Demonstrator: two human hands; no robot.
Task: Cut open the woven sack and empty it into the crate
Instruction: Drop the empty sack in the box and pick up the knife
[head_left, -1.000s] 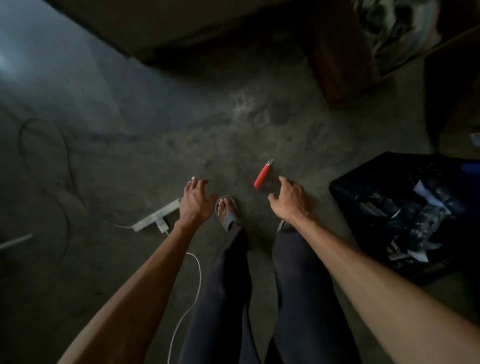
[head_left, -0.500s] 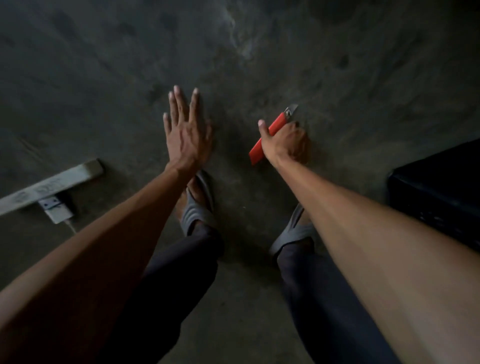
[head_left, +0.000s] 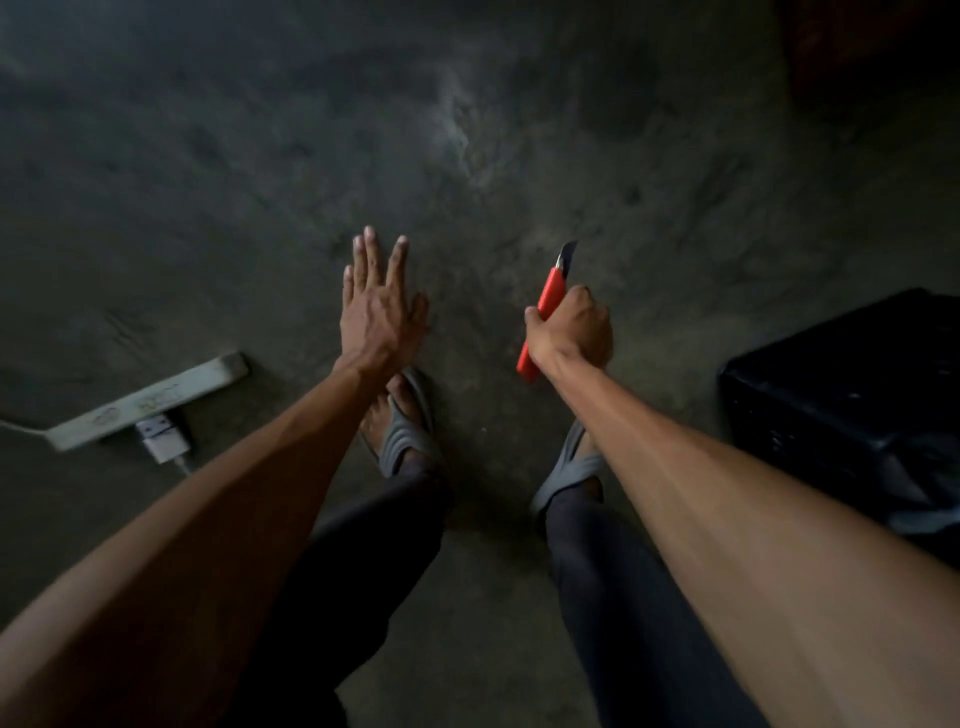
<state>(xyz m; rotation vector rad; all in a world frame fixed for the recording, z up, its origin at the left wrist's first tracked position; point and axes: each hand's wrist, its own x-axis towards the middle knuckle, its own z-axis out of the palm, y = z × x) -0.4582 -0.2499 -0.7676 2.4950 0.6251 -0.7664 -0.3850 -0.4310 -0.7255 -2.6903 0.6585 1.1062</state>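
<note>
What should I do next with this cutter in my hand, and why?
Probably turn to find the sack. The right hand already grips the red cutter, blade out; the left hand is open and empty. Only the black crate and bare floor are visible, no sack.

Right hand (head_left: 571, 332) grips red cutter (head_left: 548, 296); left hand (head_left: 379, 317) spread flat above floor (head_left: 260, 182).

The floor (head_left: 467, 156) looks like rough, matt concrete with pale scuffs. The knife (head_left: 545, 299) has a smooth orange plastic body and a dull metal blade. The crate (head_left: 831, 389) at 3 o'clock is dark, slightly glossy plastic. The sandals (head_left: 402, 441) look like matt grey rubber.
</note>
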